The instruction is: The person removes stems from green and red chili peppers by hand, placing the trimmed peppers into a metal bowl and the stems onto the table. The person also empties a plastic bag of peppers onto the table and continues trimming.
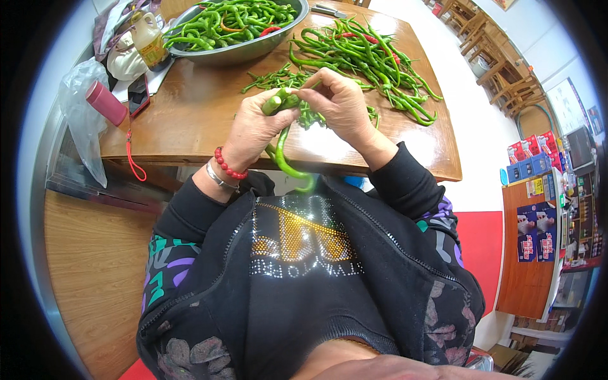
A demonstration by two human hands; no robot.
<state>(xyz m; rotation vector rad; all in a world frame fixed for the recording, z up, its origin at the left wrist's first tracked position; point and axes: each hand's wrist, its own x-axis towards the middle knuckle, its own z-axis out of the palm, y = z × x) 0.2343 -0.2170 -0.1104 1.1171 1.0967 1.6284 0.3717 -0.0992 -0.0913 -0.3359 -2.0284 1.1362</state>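
Note:
My left hand (pixel 250 122) is closed around several long green chili peppers (pixel 283 154). Their cut-looking top ends poke up past my thumb, and their curved tips hang below the table's edge. The thumb and index finger of my right hand (pixel 341 102) pinch at the stem end of one of these peppers; the fingers partly hide it. Beneath both hands lies a heap of loose green pepper stems (pixel 309 117). Beyond my right hand is a spread pile of green chilies (pixel 361 59) with a few red ones among them. A metal bowl (pixel 242 55) full of peppers stands at the back left.
On the wooden table (pixel 190 123), a pink cylinder (pixel 106 103), a phone (pixel 138 96) and a bottle with a handle (pixel 151 42) stand or lie at the left. A clear plastic bag (pixel 83 118) droops beside them. A knife-like tool (pixel 328 10) rests at the far edge.

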